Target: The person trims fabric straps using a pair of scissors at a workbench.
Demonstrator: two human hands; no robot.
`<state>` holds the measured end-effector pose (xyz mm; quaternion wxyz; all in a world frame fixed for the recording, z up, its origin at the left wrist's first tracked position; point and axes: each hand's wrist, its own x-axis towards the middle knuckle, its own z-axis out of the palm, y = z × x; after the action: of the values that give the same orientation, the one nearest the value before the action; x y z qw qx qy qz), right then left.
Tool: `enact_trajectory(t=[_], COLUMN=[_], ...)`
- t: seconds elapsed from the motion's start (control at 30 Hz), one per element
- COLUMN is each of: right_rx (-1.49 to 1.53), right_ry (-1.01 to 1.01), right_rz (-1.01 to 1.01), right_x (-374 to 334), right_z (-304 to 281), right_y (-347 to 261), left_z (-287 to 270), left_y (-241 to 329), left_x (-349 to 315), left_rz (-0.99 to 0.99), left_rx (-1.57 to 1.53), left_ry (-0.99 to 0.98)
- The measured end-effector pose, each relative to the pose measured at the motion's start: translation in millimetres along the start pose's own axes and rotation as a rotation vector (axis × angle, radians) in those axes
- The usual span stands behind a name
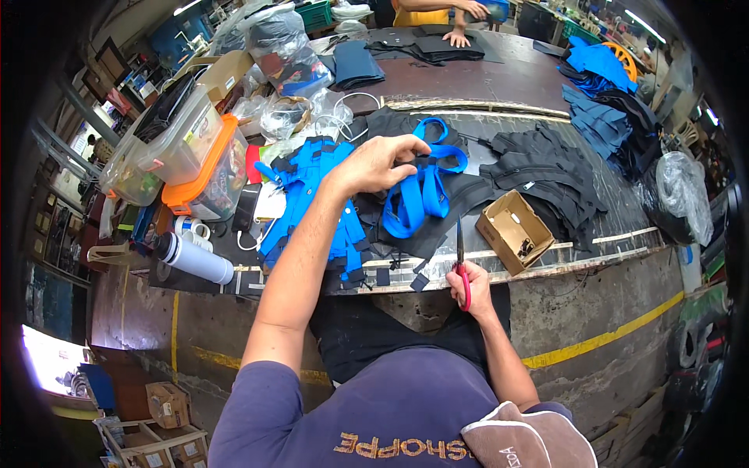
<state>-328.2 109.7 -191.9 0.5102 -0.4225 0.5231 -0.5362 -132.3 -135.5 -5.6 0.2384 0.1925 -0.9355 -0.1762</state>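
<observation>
My left hand (384, 164) reaches over the table, its fingers bent round part of a looped blue strap (406, 209). The strap's coils lie on black fabric pieces (460, 195). Near the table's front edge my right hand (477, 287) grips scissors (461, 273) with red handles, their dark blades pointing away from me. Under and beside my left forearm is a pile of blue straps (312, 171) with black ends. Just right of the scissors stands an open cardboard box (515, 231) with small dark pieces at the bottom.
Black fabric pieces (546, 175) are stacked at the right, with blue fabric (597, 66) beyond. At the left stand plastic bins (207, 171), a light bottle (195, 259) and a mug (193, 228). Across the table, another person's hand (456, 37) presses on dark fabric.
</observation>
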Motion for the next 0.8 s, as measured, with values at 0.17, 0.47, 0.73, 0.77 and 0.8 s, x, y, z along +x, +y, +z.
enact_trajectory(t=[0.17,0.47,0.73,0.77,0.8], right_rx=[0.010,-0.057,-0.037,-0.071,-0.105], right_ry=[-0.010,-0.066,-0.202,-0.210,-0.219], right_rz=[0.006,0.035,0.110,0.119,0.127], right_x=[-0.1,0.9,5.4,7.6,9.9], right_z=[1.5,1.7,13.2,16.2,18.7], right_y=[-3.2,-7.7,-23.7,-24.9,-26.2], left_z=[1.9,5.8,18.5,24.5,28.8], left_y=[-21.8,-60.5,-56.9,-58.5,-60.8], left_x=[-7.3,-41.9,-49.2,-50.3,-51.3], left_rz=[-0.126,-0.515,-0.385,-0.411,-0.437], left_rx=[-0.235,-0.793,-0.591,-0.574,-0.557], left_ry=[-0.271,-0.549,-0.411,-0.391,-0.369])
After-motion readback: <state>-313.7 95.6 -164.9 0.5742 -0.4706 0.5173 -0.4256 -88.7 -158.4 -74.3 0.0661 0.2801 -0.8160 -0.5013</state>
